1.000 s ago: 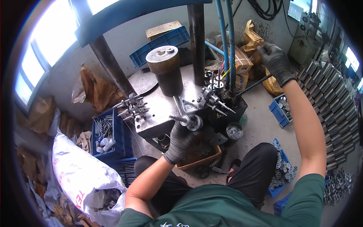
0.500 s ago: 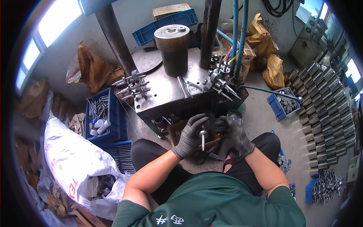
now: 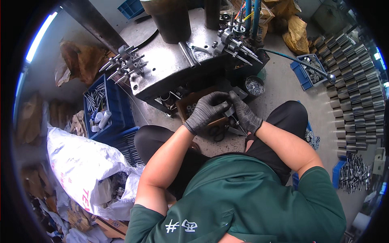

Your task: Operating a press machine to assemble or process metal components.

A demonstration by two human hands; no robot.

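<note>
- The step in hand, as I judge it, is handling of one small metal part point(image 3: 230, 111) with both hands, in the air before the person's body.
- This part is between the left hand point(image 3: 206, 110) and the right hand point(image 3: 245, 114), on the near side of the metal table point(image 3: 160, 75). In the picture it appears over the right side of the brown box point(image 3: 183, 110).
- The fingers of the left hand are curled, with only a small gap, and the thumb points to the part.
- The fingers of the right hand are bent along the part's right side, their tips close to the left fingers.
- Which hand carries the weight, and how firmly, I cannot tell, because the gloves hide the contact.
- The next move, in my opinion, calls for a steady hold by one hand, while the other has room to turn or release the part.
</note>
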